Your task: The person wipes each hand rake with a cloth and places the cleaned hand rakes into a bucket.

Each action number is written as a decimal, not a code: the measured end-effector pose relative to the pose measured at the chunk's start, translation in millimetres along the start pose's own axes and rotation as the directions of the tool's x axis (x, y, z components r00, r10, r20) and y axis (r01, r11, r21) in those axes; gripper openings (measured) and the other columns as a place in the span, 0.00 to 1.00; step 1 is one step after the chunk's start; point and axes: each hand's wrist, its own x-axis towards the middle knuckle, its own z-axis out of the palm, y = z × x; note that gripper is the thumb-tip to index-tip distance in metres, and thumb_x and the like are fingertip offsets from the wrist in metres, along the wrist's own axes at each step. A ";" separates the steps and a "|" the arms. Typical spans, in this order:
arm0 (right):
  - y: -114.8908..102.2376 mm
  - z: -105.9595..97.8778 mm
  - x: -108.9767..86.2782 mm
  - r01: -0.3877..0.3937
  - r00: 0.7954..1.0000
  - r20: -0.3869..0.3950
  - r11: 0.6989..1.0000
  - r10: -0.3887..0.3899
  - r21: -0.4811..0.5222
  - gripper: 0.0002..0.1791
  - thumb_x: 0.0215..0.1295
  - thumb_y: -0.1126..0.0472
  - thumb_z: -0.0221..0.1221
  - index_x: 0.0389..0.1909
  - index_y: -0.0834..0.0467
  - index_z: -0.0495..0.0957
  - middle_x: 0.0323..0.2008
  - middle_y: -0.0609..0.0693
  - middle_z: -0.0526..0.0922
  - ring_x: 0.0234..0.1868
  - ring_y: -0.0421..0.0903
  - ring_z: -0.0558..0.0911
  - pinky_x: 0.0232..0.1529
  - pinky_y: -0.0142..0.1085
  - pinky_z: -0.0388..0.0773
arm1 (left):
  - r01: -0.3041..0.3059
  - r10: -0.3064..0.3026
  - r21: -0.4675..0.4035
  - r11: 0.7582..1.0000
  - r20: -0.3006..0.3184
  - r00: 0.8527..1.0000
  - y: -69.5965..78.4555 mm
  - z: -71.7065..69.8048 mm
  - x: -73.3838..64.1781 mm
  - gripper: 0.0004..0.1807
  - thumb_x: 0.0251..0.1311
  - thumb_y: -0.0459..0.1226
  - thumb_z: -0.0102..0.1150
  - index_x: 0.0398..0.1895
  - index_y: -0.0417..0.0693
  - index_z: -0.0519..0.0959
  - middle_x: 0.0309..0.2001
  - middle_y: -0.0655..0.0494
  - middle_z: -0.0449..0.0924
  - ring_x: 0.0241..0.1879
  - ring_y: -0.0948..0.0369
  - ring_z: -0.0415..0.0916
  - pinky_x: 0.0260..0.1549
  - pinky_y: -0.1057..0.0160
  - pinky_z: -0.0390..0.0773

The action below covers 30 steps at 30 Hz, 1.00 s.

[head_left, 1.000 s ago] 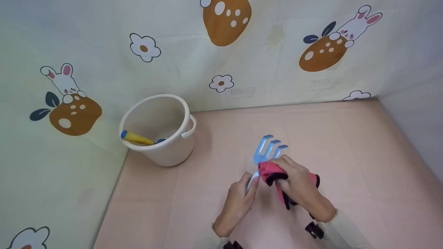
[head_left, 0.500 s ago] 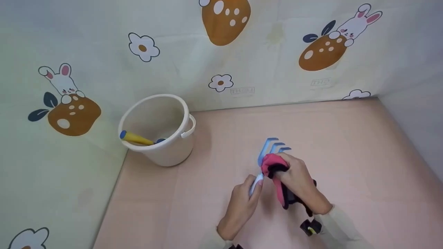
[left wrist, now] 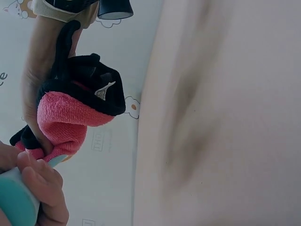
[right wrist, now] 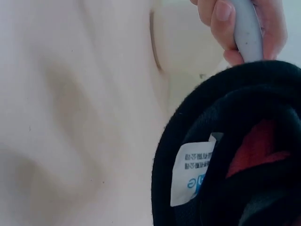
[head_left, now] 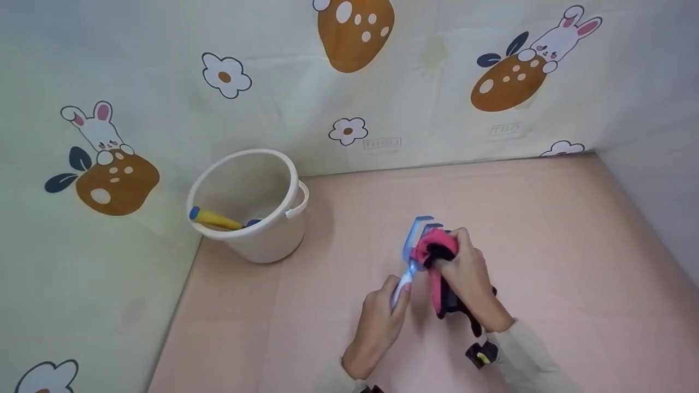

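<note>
My left hand (head_left: 379,316) grips the pale handle of a blue hand rake (head_left: 408,245), its tines pointing away from me. Bunched in my right hand (head_left: 468,275) is a pink cloth with black edging (head_left: 428,248), pressed against the rake's head and covering some of the tines. The loose part of the cloth hangs below the right wrist. In the left wrist view the pink cloth (left wrist: 61,117) shows a white label, and the handle's teal end (left wrist: 19,200) sticks out of my left fist. The right wrist view is mostly filled by the cloth's black side (right wrist: 225,117).
A white bucket (head_left: 273,240) stands at the back left against the patterned wall sheet (head_left: 295,109). A yellow handle with a blue end (head_left: 215,218) leans inside on its rim. A pinkish sheet (head_left: 524,207) covers the surface under my hands.
My right hand has slid the cloth up from the rake's neck onto its tines, baring the neck. The left hand keeps its hold and has shifted only slightly.
</note>
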 end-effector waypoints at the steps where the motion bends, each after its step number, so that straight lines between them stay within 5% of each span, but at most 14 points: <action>1: 0.1 -0.7 0.8 -0.015 1.000 0.000 1.000 0.015 0.002 0.20 0.51 0.68 0.62 0.43 0.62 0.64 0.39 0.63 0.79 0.35 0.55 0.80 0.40 0.48 0.78 | 0.001 -0.001 0.000 1.000 0.002 1.000 0.2 -0.2 -0.2 0.15 0.70 0.47 0.43 0.35 0.46 0.72 0.19 0.65 0.63 0.17 0.73 0.59 0.15 0.75 0.63; 10: 1.2 -5.2 7.6 -0.073 0.997 -0.039 0.996 0.071 -0.055 0.22 0.52 0.59 0.65 0.41 0.61 0.63 0.36 0.64 0.80 0.33 0.56 0.80 0.36 0.48 0.77 | 0.012 -0.013 0.015 1.000 0.015 1.000 4.2 0.8 -2.0 0.17 0.70 0.48 0.42 0.34 0.45 0.71 0.17 0.66 0.58 0.15 0.73 0.56 0.13 0.76 0.59; 18: 6.6 0.0 10.1 0.050 0.988 -0.133 0.981 -0.076 -0.189 0.22 0.53 0.57 0.66 0.38 0.62 0.64 0.22 0.59 0.77 0.20 0.52 0.78 0.25 0.46 0.78 | 0.073 -0.073 -0.008 0.997 0.058 0.996 8.9 2.1 -1.4 0.15 0.70 0.47 0.42 0.35 0.46 0.70 0.17 0.65 0.58 0.14 0.72 0.57 0.13 0.75 0.60; 25: 12.5 5.6 13.2 0.173 0.949 -0.207 0.940 -0.239 -0.293 0.23 0.52 0.56 0.67 0.36 0.63 0.64 0.14 0.54 0.72 0.14 0.49 0.73 0.18 0.44 0.75 | 0.098 -0.088 -0.080 0.992 0.117 0.989 8.6 5.3 -0.6 0.14 0.71 0.46 0.40 0.36 0.46 0.69 0.16 0.65 0.59 0.12 0.72 0.58 0.11 0.76 0.60; 30: 20.8 7.5 16.0 0.275 0.894 -0.227 0.871 -0.387 -0.406 0.20 0.51 0.59 0.67 0.34 0.64 0.66 0.14 0.55 0.71 0.12 0.49 0.72 0.16 0.43 0.75 | 0.158 -0.122 -0.196 0.968 0.183 0.976 9.0 6.4 -1.5 0.12 0.71 0.46 0.39 0.36 0.48 0.68 0.14 0.64 0.63 0.09 0.70 0.61 0.07 0.75 0.62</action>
